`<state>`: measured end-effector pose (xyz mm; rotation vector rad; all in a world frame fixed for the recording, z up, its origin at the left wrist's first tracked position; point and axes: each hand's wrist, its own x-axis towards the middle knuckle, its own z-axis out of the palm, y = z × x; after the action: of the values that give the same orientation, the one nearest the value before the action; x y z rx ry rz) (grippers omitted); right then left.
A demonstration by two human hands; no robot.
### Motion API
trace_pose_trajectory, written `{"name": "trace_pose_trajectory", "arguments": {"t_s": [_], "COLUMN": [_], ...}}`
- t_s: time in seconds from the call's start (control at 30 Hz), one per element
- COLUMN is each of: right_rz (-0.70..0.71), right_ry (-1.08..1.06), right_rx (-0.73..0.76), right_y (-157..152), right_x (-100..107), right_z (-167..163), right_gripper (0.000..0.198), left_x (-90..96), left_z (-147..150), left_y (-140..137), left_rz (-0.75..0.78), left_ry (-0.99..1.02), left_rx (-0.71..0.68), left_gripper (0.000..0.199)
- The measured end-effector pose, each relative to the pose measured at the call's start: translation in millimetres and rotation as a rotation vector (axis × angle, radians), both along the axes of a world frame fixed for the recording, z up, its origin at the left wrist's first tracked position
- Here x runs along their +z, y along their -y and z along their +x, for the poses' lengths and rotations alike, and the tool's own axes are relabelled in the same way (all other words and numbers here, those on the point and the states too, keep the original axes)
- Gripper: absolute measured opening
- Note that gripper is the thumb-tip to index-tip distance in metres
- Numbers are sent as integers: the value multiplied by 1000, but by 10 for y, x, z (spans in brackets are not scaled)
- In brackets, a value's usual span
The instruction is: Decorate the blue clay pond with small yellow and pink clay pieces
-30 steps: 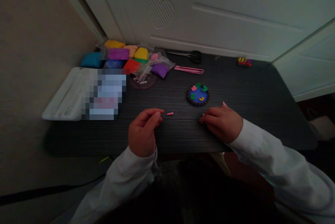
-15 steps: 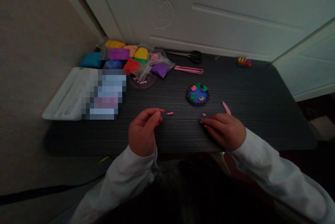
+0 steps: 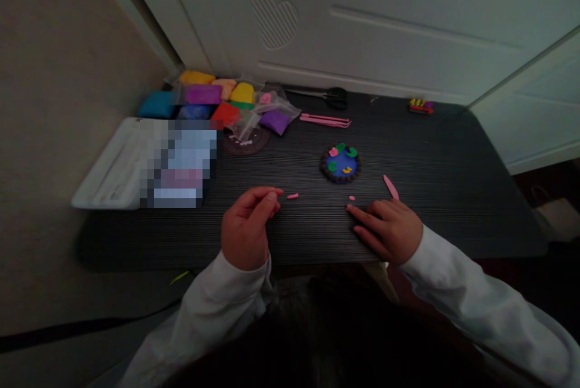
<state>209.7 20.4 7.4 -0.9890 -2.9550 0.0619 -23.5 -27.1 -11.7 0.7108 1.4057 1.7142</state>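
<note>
My left hand (image 3: 248, 228) is closed above the table, thumb pressed against the curled fingers; whatever may be between them is hidden. Just right of its fingertips lies a short pink clay roll (image 3: 292, 196). My right hand (image 3: 387, 228) has its index finger stretched out, the tip touching the tabletop, thumb apart below it. Anything under that fingertip is covered. A small pink clay bit (image 3: 352, 198) lies just beyond the finger. Behind it stands a round clay pond (image 3: 341, 163), blue with a dark beaded rim, green leaves, a pink flower and yellow bits.
A pink modelling tool (image 3: 390, 187) lies by my right hand. Pink tweezers (image 3: 325, 121) and black-handled scissors (image 3: 335, 97) are farther back. Bagged clay (image 3: 225, 115), a dark round mat (image 3: 247, 141) and a white tray (image 3: 109, 167) occupy the left. A small colourful piece (image 3: 421, 106) sits back right.
My right index finger has straightened and now presses on the table where a pink bit showed at the fingertips. My left hand has stayed closed in place. The view has shifted slightly.
</note>
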Motion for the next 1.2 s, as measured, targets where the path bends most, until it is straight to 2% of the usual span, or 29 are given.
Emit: {"name": "trace_pose_trajectory", "arguments": {"t_s": [1.2], "right_rz": [-36], "right_ry": [4], "right_rx": [-24], "right_y": [-13], "right_x": [-16], "right_z": [-28], "right_gripper": [38], "left_x": [-12], "left_z": [2], "left_y": [-8], "left_rz": [34], "left_ry": [3], "left_rx": [-8], "left_gripper": [8]}}
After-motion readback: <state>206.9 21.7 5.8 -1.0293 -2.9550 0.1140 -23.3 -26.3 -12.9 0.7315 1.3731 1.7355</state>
